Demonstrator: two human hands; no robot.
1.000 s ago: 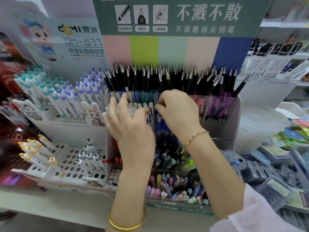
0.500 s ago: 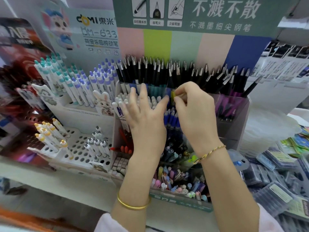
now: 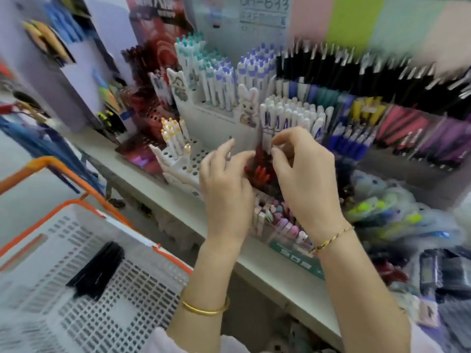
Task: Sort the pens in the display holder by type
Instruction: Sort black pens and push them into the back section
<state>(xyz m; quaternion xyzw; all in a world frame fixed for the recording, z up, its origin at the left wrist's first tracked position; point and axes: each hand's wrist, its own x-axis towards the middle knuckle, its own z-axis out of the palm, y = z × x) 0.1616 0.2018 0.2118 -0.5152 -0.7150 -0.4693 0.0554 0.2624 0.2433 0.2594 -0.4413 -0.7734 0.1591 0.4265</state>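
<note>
The left hand and right hand flanked the red pens, leaving only a narrow gap between them. White pens stood close behind and a perforated white rack just left. Open room lay along the shelf front, above the orange-rimmed basket.

You wore a gold bangle on your left wrist, a braided cord bracelet on your right, and pale pink sleeves.

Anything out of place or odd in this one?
A dark bundle, apparently black pens, lies flat in the orange-rimmed basket at lower left, apart from the display holder. Motion blur hides any finer mix-ups among the upright pens.
</note>
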